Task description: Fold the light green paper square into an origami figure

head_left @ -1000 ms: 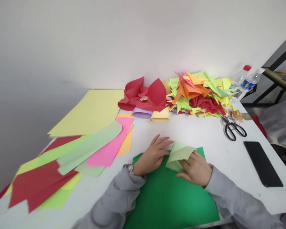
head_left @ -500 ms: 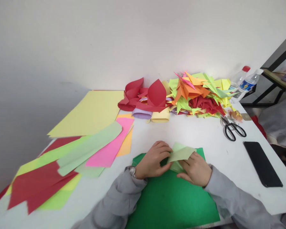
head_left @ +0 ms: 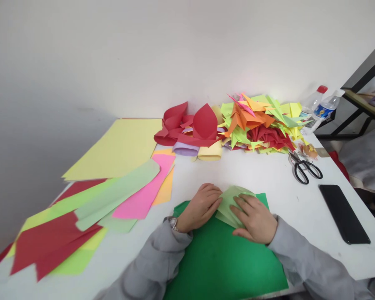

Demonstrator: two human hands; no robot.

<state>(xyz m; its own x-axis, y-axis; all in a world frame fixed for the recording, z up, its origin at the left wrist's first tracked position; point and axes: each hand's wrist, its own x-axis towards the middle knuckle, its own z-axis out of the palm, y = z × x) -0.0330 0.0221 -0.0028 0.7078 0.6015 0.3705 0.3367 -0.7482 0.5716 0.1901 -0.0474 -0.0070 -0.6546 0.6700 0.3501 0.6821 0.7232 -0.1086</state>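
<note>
A folded piece of pale green paper lies over the upper part of a dark green sheet. My right hand rests on it with the fingers stretched out and spread, pressing its right side. At the paper's left edge is my left hand, its fingers drawn together with the tips touching that edge. Whether the left fingertips pinch the paper or only hold it down is hard to see. Both hands are above the dark green sheet.
Coloured paper strips and yellow sheets lie left. Rolled red paper shapes and a heap of folded paper pieces stand by the wall. Scissors, a black phone and plastic bottles are right.
The raised flap of pale green paper now lies flat. My right hand has opened out on top of it, while my left hand has shifted slightly left and its fingers have closed together.
</note>
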